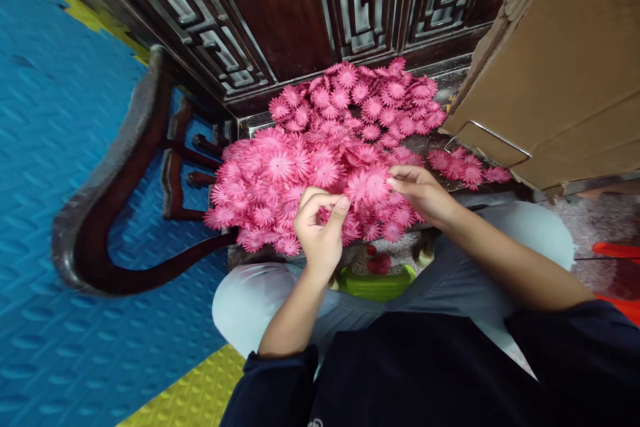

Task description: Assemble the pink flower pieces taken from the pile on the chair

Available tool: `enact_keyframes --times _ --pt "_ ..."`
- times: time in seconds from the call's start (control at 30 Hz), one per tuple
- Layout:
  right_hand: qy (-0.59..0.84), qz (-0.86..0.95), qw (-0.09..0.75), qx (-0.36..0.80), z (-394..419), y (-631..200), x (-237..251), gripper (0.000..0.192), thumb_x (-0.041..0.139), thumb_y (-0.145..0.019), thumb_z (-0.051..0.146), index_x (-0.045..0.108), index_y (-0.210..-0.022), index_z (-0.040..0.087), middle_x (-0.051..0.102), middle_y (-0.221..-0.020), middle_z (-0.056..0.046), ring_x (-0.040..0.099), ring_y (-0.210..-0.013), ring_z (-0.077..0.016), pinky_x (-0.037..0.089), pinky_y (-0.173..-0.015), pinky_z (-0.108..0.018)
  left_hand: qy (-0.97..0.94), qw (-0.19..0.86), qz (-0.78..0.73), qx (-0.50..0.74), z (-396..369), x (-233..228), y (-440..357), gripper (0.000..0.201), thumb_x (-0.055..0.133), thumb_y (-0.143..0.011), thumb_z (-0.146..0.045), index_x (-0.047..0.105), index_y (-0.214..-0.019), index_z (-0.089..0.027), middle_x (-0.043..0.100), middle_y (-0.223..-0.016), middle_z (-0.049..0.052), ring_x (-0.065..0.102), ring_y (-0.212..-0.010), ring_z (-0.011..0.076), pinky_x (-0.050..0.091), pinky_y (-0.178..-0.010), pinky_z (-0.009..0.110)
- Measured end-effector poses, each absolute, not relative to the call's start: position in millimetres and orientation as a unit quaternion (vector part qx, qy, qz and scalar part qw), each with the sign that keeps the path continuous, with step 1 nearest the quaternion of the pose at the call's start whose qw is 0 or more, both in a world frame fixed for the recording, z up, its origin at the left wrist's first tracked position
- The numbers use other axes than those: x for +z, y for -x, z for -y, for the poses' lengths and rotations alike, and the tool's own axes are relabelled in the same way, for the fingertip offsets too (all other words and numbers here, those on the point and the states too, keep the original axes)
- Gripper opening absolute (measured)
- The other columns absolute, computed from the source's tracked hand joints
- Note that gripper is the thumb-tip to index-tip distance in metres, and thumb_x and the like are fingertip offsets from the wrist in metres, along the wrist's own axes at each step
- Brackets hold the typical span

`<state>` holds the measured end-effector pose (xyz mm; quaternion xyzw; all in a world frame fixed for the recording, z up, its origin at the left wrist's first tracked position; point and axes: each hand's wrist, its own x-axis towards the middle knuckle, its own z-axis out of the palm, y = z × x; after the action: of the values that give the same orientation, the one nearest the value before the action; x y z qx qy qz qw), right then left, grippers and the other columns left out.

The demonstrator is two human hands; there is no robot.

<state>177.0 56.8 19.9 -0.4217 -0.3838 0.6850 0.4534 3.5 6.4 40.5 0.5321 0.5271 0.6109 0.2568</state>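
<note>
A large heap of pink artificial flower heads (273, 167) with thin pointed petals covers the seat of a dark wooden bench (445, 73). Over the front of the heap, my right hand (423, 190) pinches the edge of a pink flower head (376, 183) between thumb and fingers. A second pink flower head (357, 188) overlaps it on the left. My left hand (323, 227) is closed, thumb against the bent forefinger, right at the petals of that left flower. Whatever lies in its pinch is too small to make out clearly.
A carved wooden backrest (295, 7) rises behind the heap, and a curved armrest (107, 167) stands at left. A cardboard box (565, 73) sits at right beside a thin metal wire (495, 137) and a smaller flower group (463, 167). Below is a green container (375, 285).
</note>
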Motion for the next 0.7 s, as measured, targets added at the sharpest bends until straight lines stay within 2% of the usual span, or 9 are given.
enact_keyframes --times 0.1,0.33,0.4,0.5,0.6,0.7 --pt "0.424 0.364 0.455 0.694 -56.4 -177.9 22.7 0.028 0.081 -0.05 0.033 0.064 -0.069 0.021 0.059 -0.068 0.003 0.049 -0.063 -0.0099 0.04 -0.064 -0.026 -0.506 0.288 -0.517 0.628 -4.4 39.2 -7.7 0.019 0.065 -0.077 -0.032 0.059 -0.063 -0.02 0.046 -0.062 -0.003 0.044 -0.063 0.0105 0.034 -0.061 0.024" --pt "0.409 0.365 0.461 0.698 -59.8 -185.0 25.9 0.02 0.077 -0.058 0.029 0.062 -0.069 0.021 0.056 -0.066 0.004 0.048 -0.061 -0.0087 0.039 -0.063 -0.026 -0.436 0.364 -0.473 0.674 3.7 43.0 -19.2 0.028 0.063 -0.078 -0.035 0.048 -0.061 -0.018 0.037 -0.063 -0.003 0.038 -0.061 0.0096 0.031 -0.06 0.024" --pt "0.427 0.344 0.477 0.687 -68.3 -193.4 23.5 0.019 0.075 -0.061 0.03 0.06 -0.063 0.02 0.053 -0.061 0.003 0.045 -0.057 -0.0083 0.038 -0.059 -0.025 -0.414 0.326 -0.46 0.715 3.3 47.5 -14.8 0.03 0.064 -0.078 -0.037 0.046 -0.063 -0.018 0.035 -0.064 -0.003 0.038 -0.063 0.0094 0.032 -0.061 0.024" --pt "0.47 0.291 0.515 0.654 -83.8 -208.7 18.9 0.016 0.073 -0.059 0.026 0.058 -0.059 0.02 0.051 -0.059 0.003 0.041 -0.054 -0.009 0.035 -0.053 -0.024 -0.417 0.206 -0.466 0.753 -1.6 54.5 -1.3 0.03 0.065 -0.076 -0.038 0.046 -0.065 -0.018 0.035 -0.065 -0.004 0.037 -0.064 0.009 0.032 -0.063 0.023" --pt "0.48 0.291 0.506 0.655 -90.7 -214.3 15.6 0.01 0.071 -0.063 0.025 0.061 -0.061 0.022 0.054 -0.061 0.001 0.043 -0.054 -0.0104 0.036 -0.054 -0.026 -0.473 0.154 -0.519 0.695 -9.4 54.1 10.1 0.024 0.062 -0.08 -0.034 0.05 -0.066 -0.018 0.041 -0.065 -0.003 0.041 -0.065 0.0094 0.033 -0.063 0.024" --pt "0.484 0.292 0.47 0.678 -86.1 -205.9 12.0 0.013 0.075 -0.059 0.025 0.063 -0.062 0.022 0.058 -0.064 0.001 0.046 -0.056 -0.0101 0.038 -0.054 -0.026 -0.527 0.097 -0.575 0.619 -17.8 42.8 14.3 0.018 0.059 -0.082 -0.034 0.058 -0.071 -0.019 0.049 -0.068 -0.002 0.046 -0.067 0.0109 0.036 -0.068 0.027"
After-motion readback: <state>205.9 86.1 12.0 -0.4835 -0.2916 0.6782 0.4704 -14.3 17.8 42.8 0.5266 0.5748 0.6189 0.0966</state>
